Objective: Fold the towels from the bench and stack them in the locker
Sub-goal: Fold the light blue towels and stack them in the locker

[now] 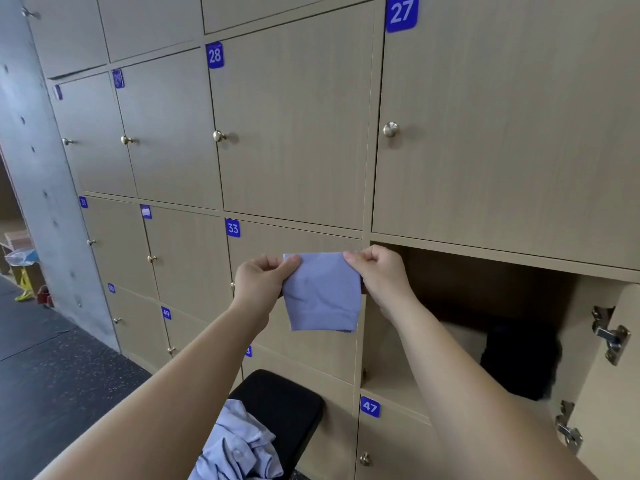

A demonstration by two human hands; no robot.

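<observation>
A small light-blue towel point(322, 292), folded to a rough square, hangs in the air in front of the lockers. My left hand point(259, 278) pinches its top left corner and my right hand point(379, 271) pinches its top right corner. Just to the right is the open locker point(460, 289), with a dark folded item point(519, 358) lying inside at the right. Below my arms a crumpled heap of light-blue towels point(239, 445) lies on the black padded bench point(287, 403).
The open locker's door point(609, 375) stands out at the far right, hinges showing. Closed wooden lockers with blue number plates and brass knobs point(219, 136) fill the wall. A concrete pillar point(38, 168) and dark floor are on the left.
</observation>
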